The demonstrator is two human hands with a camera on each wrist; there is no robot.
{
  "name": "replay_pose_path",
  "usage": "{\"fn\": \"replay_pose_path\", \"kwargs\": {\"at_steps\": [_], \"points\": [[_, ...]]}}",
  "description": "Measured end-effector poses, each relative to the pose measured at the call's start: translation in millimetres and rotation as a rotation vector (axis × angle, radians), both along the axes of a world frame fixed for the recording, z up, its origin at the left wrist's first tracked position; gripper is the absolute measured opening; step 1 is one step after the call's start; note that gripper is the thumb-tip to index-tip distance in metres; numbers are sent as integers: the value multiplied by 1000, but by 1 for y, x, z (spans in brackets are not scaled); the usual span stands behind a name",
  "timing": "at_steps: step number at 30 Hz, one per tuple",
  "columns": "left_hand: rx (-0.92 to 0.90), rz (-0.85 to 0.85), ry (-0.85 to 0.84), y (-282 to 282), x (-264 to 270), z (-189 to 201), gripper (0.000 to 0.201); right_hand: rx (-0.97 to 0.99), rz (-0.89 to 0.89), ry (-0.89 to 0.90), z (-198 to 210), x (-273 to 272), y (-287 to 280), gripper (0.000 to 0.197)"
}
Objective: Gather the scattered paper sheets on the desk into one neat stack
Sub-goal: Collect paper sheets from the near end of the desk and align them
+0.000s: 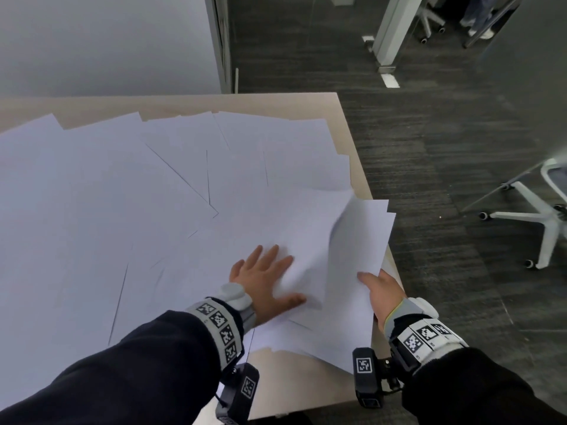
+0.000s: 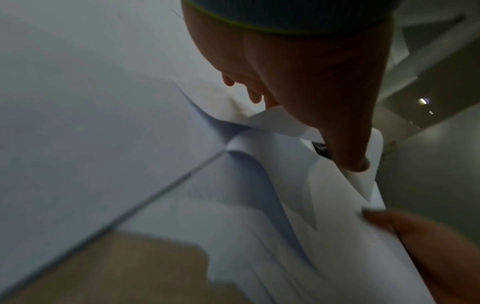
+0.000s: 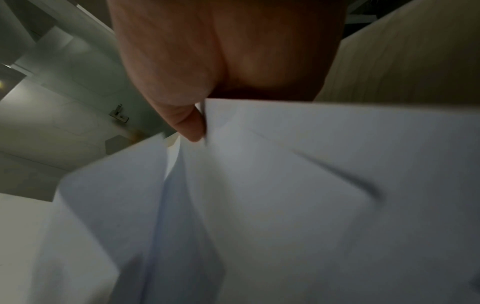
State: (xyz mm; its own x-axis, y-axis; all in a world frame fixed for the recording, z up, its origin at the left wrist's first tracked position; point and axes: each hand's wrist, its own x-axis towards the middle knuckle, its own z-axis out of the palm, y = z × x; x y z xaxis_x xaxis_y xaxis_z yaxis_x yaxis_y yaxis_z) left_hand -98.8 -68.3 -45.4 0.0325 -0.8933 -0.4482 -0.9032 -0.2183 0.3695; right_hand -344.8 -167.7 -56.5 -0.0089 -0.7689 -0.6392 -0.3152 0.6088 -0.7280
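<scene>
Where curled, thin smooth white sheets.

Dark sleeves; grey wristbands bearing black-and-white square markers.

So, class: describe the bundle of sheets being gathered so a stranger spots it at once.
Find the desk's right edge. There the right hand pinches a small bundle. Unlike the flat sheets, it overhangs the edge and curls upward.
</scene>
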Motion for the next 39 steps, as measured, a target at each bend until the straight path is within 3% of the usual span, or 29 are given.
{"fn": "replay_pose_path", "kwargs": {"at_steps": [5,7,9,10,14,22,27,32,37,39], "points": [[52,-128,21,7,-18,-11,104,69,10,58,9,4,-2,48],[42,-152,38,10,-15,-14,103,21,29,35,5,2,1,40],[13,-106,73,11,-6,-13,102,-40,38,7,2,0,4,13],[-11,-55,74,12,1,-11,102,-52,43,11,0,-1,4,10],[-29,102,-78,24,36,-5,112,-31,35,55,-5,-9,-4,17],[58,-144,-146,35,67,-20,137,-32,6,104,-2,-17,-14,21],[10,-42,-120,19,64,-23,128,-41,2,104,-4,-18,-16,20],[-97,160,-214,19,59,-17,93,-48,-5,85,-2,-25,-15,25],[82,155,-207,37,52,-24,139,-41,42,112,-1,-27,-15,24],[103,139,-198,38,53,-26,145,-41,62,124,0,-24,-16,25]]}}
